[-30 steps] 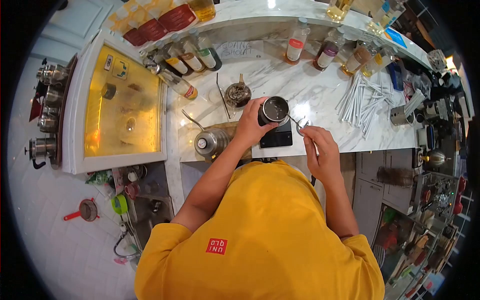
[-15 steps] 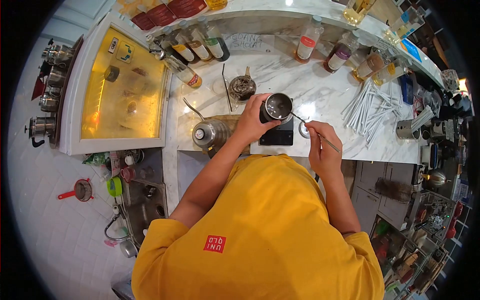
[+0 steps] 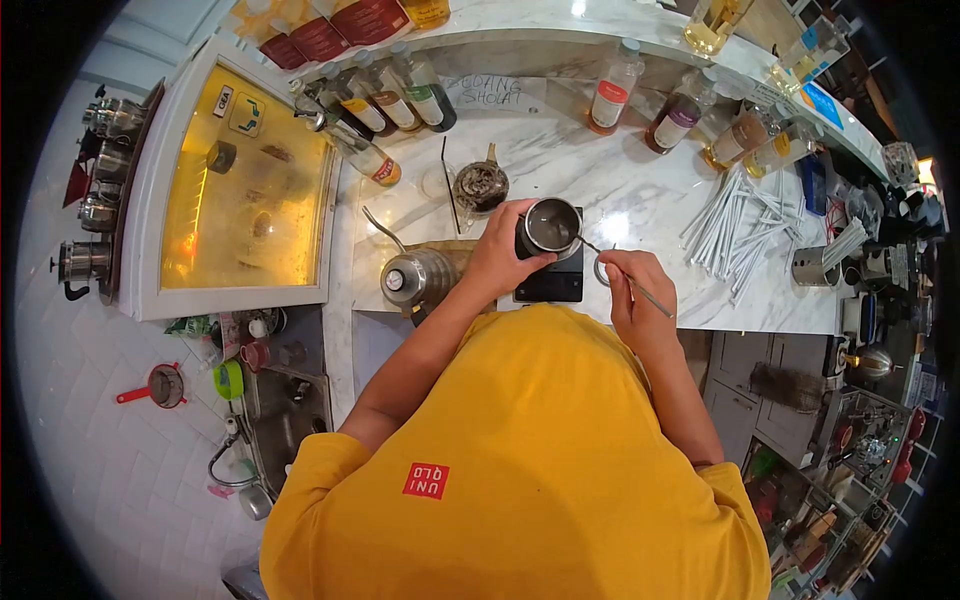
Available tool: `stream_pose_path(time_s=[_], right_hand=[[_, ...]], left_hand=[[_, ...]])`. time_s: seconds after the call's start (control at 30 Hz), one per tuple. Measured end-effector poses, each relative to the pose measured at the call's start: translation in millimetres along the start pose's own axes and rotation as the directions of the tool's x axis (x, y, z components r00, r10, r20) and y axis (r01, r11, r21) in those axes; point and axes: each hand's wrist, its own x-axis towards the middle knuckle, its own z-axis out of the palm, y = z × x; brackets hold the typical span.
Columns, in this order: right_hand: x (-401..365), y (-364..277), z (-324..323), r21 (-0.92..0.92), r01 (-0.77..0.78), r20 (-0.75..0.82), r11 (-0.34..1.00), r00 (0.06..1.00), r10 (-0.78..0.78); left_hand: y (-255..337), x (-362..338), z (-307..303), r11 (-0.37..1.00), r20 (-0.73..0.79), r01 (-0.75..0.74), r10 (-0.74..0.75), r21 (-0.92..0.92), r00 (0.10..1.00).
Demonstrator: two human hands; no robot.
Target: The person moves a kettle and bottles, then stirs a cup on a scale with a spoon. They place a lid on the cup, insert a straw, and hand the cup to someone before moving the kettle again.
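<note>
My left hand (image 3: 502, 250) is wrapped round a dark cup with a shiny metal rim (image 3: 551, 224), tilted so that its inside faces me. A thin metal stirring spoon (image 3: 654, 299) is pinched in my right hand (image 3: 640, 290), its far end at the cup's right rim; whether its tip is inside is hard to tell. Below the cup lies a black scale (image 3: 550, 286), partly covered by cup and hand. Beside my right fingers, a small round metal piece (image 3: 603, 270) is half hidden. The steel gooseneck kettle (image 3: 415, 277) stands left of my left forearm.
Behind my left hand sits a round glass pot (image 3: 481, 186) with dark contents, near a black straw (image 3: 449, 185). Syrup bottles (image 3: 611, 92) line the back ledge. White straws (image 3: 735, 235) lie spread to the right. A yellow-lit cabinet (image 3: 245, 180) borders the left side.
The whole view has shifted slightly, with counter objects appearing a little lower. Both hands keep their grips, and the cup and spoon hold nearly the same position over the scale.
</note>
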Motion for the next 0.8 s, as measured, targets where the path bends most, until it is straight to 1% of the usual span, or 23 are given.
stream_pose_path(time_s=[0.1,0.3,0.4,0.57,0.7,0.8], right_hand=[[7,3,0,-0.002,0.077,0.017,0.997,0.997,-0.077],[14,7,14,-0.003,0.071,0.021,0.998,0.997,-0.070],[13,8,17,0.001,0.029,0.047,1.000,0.998,-0.029],[17,4,16,-0.001,0.083,0.031,0.997,0.996,-0.083],[15,5,18,-0.010,0.086,0.045,0.996,0.995,-0.085],[16,3,19,-0.014,0.133,0.037,0.991,0.991,-0.132]], left_hand=[[2,0,-2,1.000,0.004,-0.002,0.003,-0.024,1.000],[4,3,-2,0.998,-0.009,-0.029,0.028,-0.063,1.000],[4,3,-4,0.998,-0.010,-0.033,0.033,-0.055,0.999],[0,2,-1,0.998,0.025,-0.025,0.026,-0.064,0.999],[-1,2,-1,0.997,0.028,-0.023,0.025,-0.073,0.999],[2,2,-3,0.997,0.019,-0.037,0.038,-0.068,0.999]])
